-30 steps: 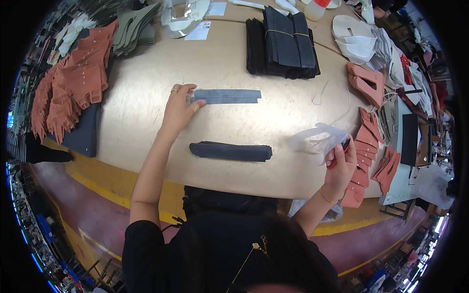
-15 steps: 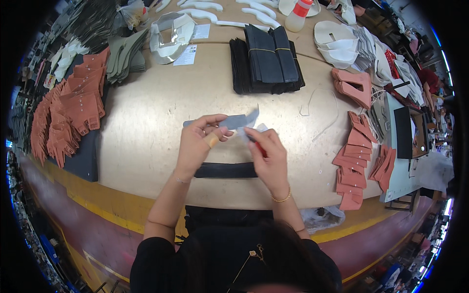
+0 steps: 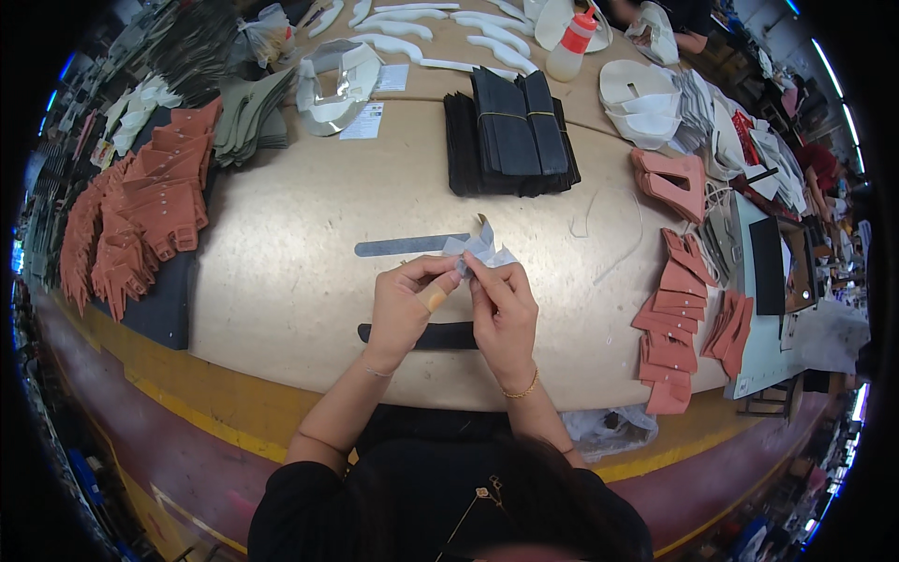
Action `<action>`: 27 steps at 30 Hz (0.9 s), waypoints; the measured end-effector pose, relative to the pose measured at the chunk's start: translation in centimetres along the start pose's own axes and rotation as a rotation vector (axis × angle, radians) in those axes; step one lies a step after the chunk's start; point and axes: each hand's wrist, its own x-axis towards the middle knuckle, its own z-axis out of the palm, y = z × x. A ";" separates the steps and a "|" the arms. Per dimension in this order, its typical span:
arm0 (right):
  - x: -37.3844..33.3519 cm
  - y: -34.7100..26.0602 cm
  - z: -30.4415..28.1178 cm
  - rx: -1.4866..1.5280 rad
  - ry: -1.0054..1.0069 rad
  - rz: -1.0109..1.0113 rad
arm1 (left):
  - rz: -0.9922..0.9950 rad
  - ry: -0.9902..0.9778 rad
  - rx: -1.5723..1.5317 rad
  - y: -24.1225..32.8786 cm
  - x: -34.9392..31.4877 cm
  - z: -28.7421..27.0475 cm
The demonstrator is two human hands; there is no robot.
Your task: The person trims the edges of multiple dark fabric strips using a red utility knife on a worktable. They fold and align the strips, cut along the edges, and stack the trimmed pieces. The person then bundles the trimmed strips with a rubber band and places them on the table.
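Observation:
My left hand (image 3: pixel 409 298) and my right hand (image 3: pixel 506 307) meet over the middle of the table, fingertips closed together on a thin pale piece like backing paper (image 3: pixel 481 245). Its loose ends stick up beyond my fingers, one tip brownish. My fingers hide the part they pinch. Just behind my left hand lies a flat blue-grey strip (image 3: pixel 412 245), rounded at its left end; the pale pieces reach its right end. A black strip (image 3: pixel 440 335) lies nearer me, partly hidden under both hands.
Black banded strips (image 3: pixel 510 131) are stacked behind my hands. Salmon pieces (image 3: pixel 164 192) lie left, with more salmon pieces (image 3: pixel 670 323) right. Grey-green pieces (image 3: pixel 251 117), white curved parts (image 3: pixel 403 28) and a red-capped bottle (image 3: pixel 571 47) stand farther back. A thin loose cord (image 3: pixel 618 258) lies right. Another person's arm (image 3: pixel 691 41) shows far right.
My hands have come together and nearer me. My left hand has left the blue-grey strip, which now lies on the table. The red object in my right hand no longer shows.

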 end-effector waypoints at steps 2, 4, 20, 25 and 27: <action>0.1 0.1 0.0 0.022 0.017 0.014 | -0.015 0.014 -0.013 -0.1 -0.1 0.1; 0.2 0.2 -0.1 0.099 -0.015 0.054 | -0.025 0.024 -0.037 -0.1 0.0 0.0; 0.1 0.2 0.4 0.095 -0.008 0.090 | 0.016 0.019 -0.022 -1.0 0.3 -0.1; 0.1 0.7 0.1 0.284 -0.106 0.199 | -0.007 0.062 -0.075 -0.4 0.4 0.0; 0.1 0.9 -0.5 0.458 -0.162 0.327 | -0.037 0.001 -0.065 0.1 0.5 -0.4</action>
